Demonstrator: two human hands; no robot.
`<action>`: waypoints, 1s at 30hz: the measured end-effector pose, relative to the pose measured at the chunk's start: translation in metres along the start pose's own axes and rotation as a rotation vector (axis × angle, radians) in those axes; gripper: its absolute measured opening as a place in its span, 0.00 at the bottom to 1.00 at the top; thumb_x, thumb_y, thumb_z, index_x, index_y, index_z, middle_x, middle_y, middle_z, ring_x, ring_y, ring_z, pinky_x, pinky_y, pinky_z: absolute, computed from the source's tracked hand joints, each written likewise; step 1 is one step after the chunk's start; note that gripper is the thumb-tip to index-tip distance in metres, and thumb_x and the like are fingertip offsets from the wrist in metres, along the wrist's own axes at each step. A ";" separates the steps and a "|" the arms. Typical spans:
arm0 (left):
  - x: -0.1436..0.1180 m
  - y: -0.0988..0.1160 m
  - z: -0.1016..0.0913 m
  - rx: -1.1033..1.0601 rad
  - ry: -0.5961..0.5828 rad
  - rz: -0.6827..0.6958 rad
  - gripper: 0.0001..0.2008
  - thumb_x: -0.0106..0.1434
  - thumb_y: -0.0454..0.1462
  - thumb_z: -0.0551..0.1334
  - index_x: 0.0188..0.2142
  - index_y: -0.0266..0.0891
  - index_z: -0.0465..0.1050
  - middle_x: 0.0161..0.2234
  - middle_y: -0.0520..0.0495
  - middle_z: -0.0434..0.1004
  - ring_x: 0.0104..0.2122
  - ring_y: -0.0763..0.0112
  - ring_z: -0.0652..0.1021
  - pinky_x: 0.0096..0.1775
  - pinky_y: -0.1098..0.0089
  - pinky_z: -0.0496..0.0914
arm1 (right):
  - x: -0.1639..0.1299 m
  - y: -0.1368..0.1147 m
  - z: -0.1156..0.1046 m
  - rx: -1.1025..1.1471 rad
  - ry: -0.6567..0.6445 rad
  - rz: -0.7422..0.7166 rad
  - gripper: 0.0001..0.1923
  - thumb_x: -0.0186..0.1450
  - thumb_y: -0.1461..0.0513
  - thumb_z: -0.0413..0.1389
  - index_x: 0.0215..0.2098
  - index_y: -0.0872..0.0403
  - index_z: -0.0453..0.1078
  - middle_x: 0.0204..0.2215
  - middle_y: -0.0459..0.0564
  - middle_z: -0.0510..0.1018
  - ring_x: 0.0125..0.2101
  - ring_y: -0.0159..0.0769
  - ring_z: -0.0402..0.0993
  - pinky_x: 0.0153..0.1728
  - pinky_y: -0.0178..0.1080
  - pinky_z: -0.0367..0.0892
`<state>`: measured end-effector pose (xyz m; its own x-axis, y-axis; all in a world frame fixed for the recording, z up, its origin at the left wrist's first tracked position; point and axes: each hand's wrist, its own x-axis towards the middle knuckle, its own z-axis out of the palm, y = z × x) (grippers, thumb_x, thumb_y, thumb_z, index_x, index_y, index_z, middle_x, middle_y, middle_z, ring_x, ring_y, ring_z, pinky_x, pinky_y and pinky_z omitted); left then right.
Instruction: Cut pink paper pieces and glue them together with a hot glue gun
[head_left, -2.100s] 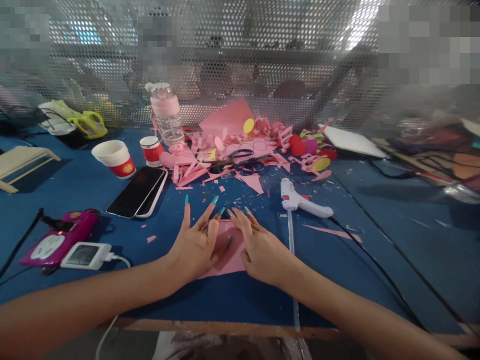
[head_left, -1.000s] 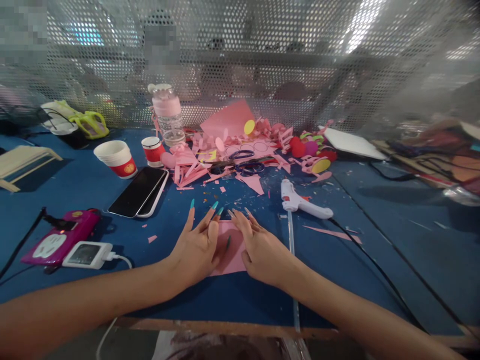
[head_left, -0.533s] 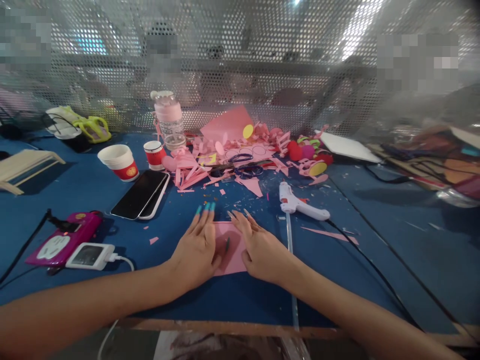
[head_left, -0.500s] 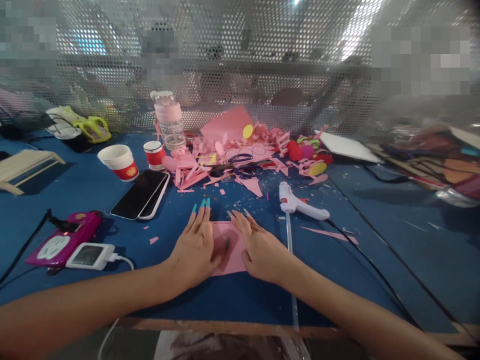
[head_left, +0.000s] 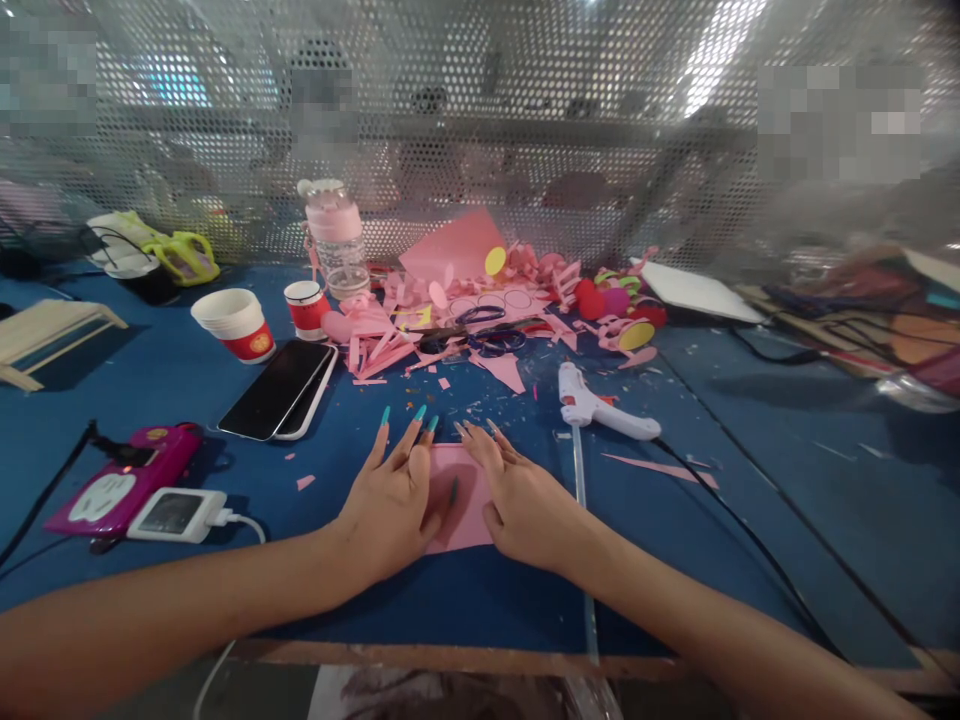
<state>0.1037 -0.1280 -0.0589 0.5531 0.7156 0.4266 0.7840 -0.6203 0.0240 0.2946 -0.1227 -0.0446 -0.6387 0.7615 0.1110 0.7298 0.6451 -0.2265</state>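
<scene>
A small pink paper sheet [head_left: 461, 500] lies flat on the blue table [head_left: 525, 590] near the front edge. My left hand [head_left: 394, 495] presses flat on the sheet's left part, fingers spread, long teal nails pointing away. My right hand [head_left: 521, 500] rests flat on its right part, fingers stretched forward. Neither hand grips anything. Most of the sheet is hidden under the two palms.
A white glue gun [head_left: 600, 405] with a clear glue stick lies right of my hands. Pink paper scraps and scissors [head_left: 472, 335] pile up behind. Two stacked phones [head_left: 279, 390], paper cups [head_left: 234, 322], a pink bottle [head_left: 334, 235] and a pink power strip [head_left: 112, 490] sit left.
My left fingers, held together half a second ago, have spread apart again on the pink sheet. The right hand stays in place.
</scene>
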 end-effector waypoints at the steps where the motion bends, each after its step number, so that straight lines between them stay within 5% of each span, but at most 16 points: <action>1: 0.000 0.000 0.000 -0.007 0.000 -0.005 0.20 0.59 0.36 0.54 0.49 0.28 0.59 0.48 0.29 0.73 0.56 0.49 0.67 0.54 0.45 0.62 | 0.000 0.000 -0.001 0.014 0.001 0.008 0.40 0.50 0.70 0.45 0.61 0.74 0.42 0.56 0.73 0.64 0.57 0.47 0.61 0.60 0.52 0.54; 11: 0.003 -0.005 0.005 -0.171 0.141 -0.004 0.16 0.61 0.42 0.58 0.43 0.36 0.56 0.46 0.31 0.71 0.50 0.51 0.72 0.47 0.52 0.70 | 0.004 0.025 -0.015 0.171 0.294 0.082 0.26 0.61 0.62 0.51 0.56 0.56 0.51 0.46 0.59 0.72 0.52 0.46 0.66 0.50 0.51 0.64; 17: 0.013 -0.018 0.005 -0.249 0.074 -0.150 0.33 0.47 0.59 0.64 0.41 0.38 0.58 0.39 0.39 0.69 0.42 0.52 0.72 0.40 0.52 0.70 | 0.013 0.033 -0.022 0.108 0.181 0.177 0.24 0.60 0.50 0.56 0.47 0.55 0.58 0.36 0.53 0.73 0.43 0.47 0.66 0.46 0.50 0.63; 24: 0.022 -0.029 0.008 -0.324 -0.014 -0.257 0.41 0.40 0.58 0.68 0.45 0.35 0.58 0.40 0.42 0.67 0.40 0.55 0.71 0.41 0.53 0.68 | 0.018 0.035 -0.022 0.058 0.120 0.165 0.16 0.62 0.51 0.55 0.39 0.53 0.62 0.31 0.50 0.72 0.38 0.44 0.66 0.40 0.45 0.61; 30: 0.023 -0.030 0.010 -0.293 0.256 -0.127 0.32 0.53 0.57 0.62 0.45 0.36 0.59 0.42 0.38 0.66 0.44 0.53 0.69 0.45 0.51 0.67 | 0.026 0.045 -0.018 -0.036 0.155 0.201 0.11 0.62 0.55 0.56 0.37 0.53 0.63 0.33 0.52 0.72 0.41 0.45 0.65 0.42 0.47 0.59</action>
<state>0.0957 -0.0899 -0.0595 0.3401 0.7125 0.6137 0.7077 -0.6237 0.3319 0.3154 -0.0723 -0.0343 -0.4366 0.8735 0.2152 0.8482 0.4795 -0.2251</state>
